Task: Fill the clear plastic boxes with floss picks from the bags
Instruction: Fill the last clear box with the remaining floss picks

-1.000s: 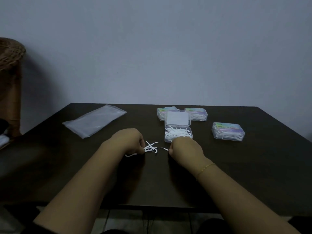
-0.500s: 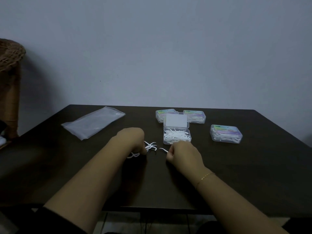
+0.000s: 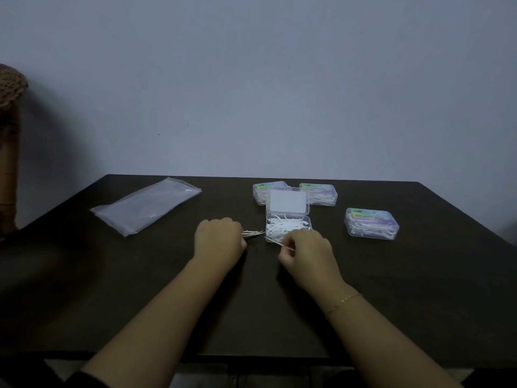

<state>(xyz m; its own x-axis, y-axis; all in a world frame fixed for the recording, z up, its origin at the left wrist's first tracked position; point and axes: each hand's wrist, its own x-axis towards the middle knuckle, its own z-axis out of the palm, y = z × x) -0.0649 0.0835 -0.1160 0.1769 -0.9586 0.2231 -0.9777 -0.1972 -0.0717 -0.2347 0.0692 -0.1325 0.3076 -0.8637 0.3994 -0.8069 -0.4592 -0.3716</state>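
An open clear plastic box holding white floss picks stands mid-table, its lid folded back flat. My left hand rests just left of it, shut on a small bunch of floss picks whose tips poke out to the right. My right hand sits at the box's near edge and pinches a single floss pick that points up-left. Three closed, filled boxes lie beyond: two behind the lid and one to the right.
A flat clear plastic bag lies at the table's far left. The dark table has its near edge under my forearms. A woven wicker object stands at the far left against the plain wall.
The loose picks that lay between my hands are gone from the table; my left hand has gathered them into a bunch. My right hand lifted one pick toward the open box.
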